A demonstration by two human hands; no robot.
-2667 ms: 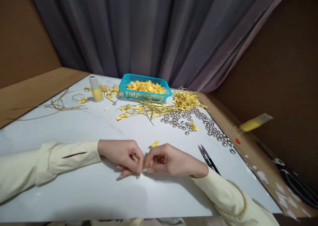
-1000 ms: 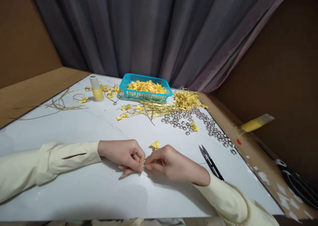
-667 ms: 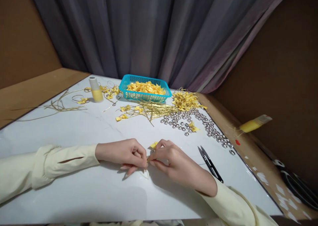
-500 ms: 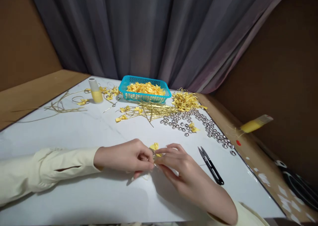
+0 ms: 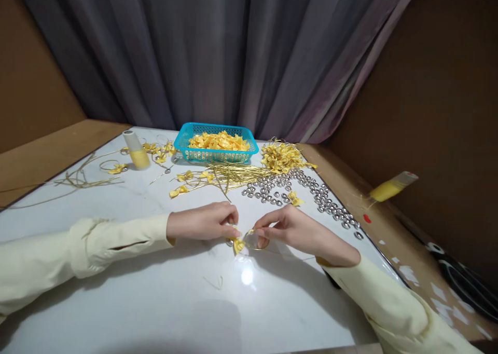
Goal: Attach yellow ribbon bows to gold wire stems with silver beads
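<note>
My left hand is closed in a pinch on a small yellow ribbon bow, with a silver bead beside it. From the bow a thin gold cord loop runs to the right. The fingertips of my right hand are closed on that loop and hold it a little above the white table. Below the hands lies a loose bit of thin cord. The black thread snips are mostly hidden under my right sleeve.
A blue basket of yellow bows stands at the back. Around it lie gold cords, a heap of corded bows and many silver beads. Two bottles, one at left and one at right, hold something yellow.
My hands have moved apart, and the cord loop and bow now show between them. My right hand has moved up; its forearm now covers most of the snips. The view has shifted slightly.
</note>
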